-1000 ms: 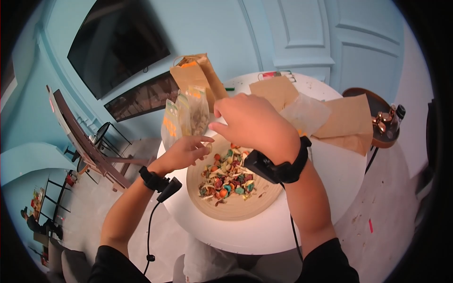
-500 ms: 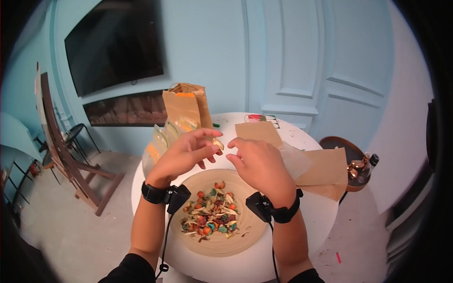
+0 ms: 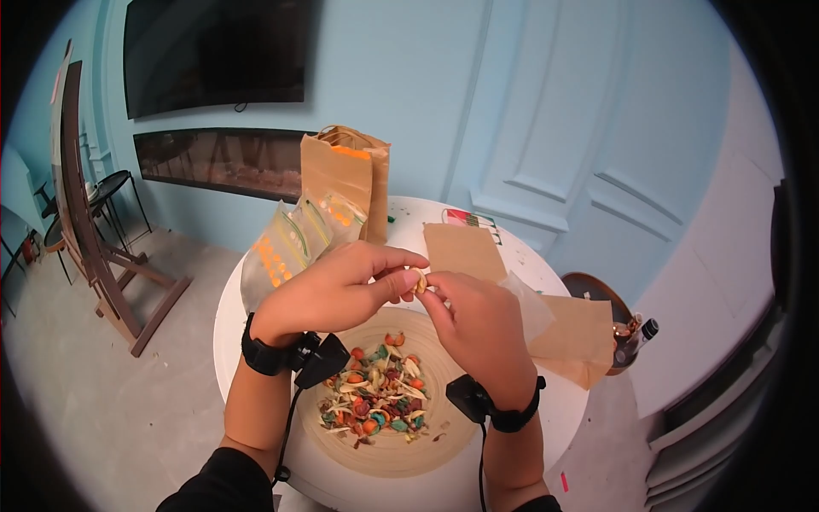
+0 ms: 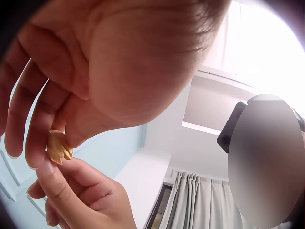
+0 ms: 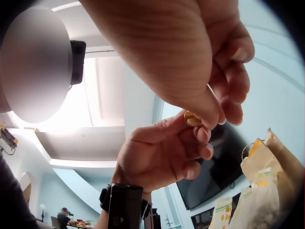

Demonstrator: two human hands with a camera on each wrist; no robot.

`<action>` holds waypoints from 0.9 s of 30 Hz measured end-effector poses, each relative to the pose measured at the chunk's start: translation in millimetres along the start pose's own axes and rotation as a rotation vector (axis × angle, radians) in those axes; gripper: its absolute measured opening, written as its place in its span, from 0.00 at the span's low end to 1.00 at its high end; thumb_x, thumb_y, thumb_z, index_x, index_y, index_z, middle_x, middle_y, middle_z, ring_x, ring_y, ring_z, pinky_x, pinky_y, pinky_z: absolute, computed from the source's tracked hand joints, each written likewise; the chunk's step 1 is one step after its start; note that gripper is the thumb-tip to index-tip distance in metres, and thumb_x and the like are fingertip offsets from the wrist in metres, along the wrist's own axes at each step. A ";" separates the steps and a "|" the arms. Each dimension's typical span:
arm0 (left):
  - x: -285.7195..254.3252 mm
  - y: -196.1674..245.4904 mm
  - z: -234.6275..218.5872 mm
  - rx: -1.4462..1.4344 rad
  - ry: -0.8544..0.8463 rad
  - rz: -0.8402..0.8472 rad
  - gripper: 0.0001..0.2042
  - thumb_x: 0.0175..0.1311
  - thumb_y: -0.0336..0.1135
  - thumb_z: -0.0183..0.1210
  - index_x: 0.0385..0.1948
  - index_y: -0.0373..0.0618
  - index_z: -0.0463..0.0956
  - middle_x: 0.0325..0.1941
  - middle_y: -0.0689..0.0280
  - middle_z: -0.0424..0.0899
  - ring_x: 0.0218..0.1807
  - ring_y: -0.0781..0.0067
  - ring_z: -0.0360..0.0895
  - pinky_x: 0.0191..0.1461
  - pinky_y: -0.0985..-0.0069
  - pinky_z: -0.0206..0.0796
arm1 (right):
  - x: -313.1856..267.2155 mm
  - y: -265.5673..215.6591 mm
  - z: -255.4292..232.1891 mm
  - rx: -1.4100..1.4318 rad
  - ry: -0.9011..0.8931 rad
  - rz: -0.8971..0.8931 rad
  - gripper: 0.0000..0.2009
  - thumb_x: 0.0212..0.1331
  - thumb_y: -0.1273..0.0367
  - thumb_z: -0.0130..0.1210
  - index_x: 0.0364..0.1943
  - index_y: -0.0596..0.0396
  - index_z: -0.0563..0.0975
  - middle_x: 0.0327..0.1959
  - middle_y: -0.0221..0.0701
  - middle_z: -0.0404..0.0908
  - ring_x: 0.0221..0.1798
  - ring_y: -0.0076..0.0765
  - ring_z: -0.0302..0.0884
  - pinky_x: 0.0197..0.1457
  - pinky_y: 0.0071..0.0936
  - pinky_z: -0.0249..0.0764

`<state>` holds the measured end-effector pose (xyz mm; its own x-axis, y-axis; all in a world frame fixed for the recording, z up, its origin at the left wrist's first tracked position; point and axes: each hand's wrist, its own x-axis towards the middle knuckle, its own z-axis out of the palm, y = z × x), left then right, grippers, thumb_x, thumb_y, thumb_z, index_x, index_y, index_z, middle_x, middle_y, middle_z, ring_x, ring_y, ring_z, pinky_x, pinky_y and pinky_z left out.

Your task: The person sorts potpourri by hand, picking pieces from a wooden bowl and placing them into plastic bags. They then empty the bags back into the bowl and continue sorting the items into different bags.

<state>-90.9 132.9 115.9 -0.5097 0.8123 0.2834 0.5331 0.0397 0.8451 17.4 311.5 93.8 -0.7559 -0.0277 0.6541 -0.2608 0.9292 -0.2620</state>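
My left hand [image 3: 341,286] pinches a small yellowish dried flower pod [image 3: 421,282] between thumb and forefinger, above the far side of a round wooden plate [image 3: 384,465]. In the left wrist view the pod [image 4: 59,147] shows pointed, petal-like tips; the left hand's other fingers are extended. From the other side, my right hand [image 3: 485,328] pinches the pod's end with thumb and forefinger. The right thumb partly hides the pod [image 5: 192,119] in the right wrist view. A heap of mixed dried petals and pods [image 3: 375,397], orange, teal, red and cream, lies on the plate.
Clear zip bags with orange dots [image 3: 277,256] stand at the table's left, before a brown paper bag [image 3: 337,188]. Flat brown paper bags [image 3: 465,252] lie at the right on the white table [image 3: 546,410]. Beyond is a dark side tray [image 3: 589,288] with a bottle.
Both hands have come together at the pod, which the left hand alone held half a second ago. The right hand has moved from over the plate to meet it. The head view has shifted.
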 end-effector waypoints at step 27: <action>2.4 -8.9 -19.9 0.131 -0.095 0.102 0.17 0.75 0.34 0.54 0.62 0.41 0.77 0.35 0.61 0.86 0.36 0.75 0.78 0.42 0.74 0.72 | 0.2 -12.6 2.7 -0.012 0.046 -0.001 0.09 0.63 0.64 0.65 0.40 0.53 0.82 0.26 0.34 0.83 0.25 0.44 0.81 0.27 0.35 0.73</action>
<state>-110.3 122.9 118.1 -0.3860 0.8670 0.3153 0.6652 0.0248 0.7462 18.8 298.8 95.3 -0.7272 -0.0115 0.6863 -0.2539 0.9334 -0.2534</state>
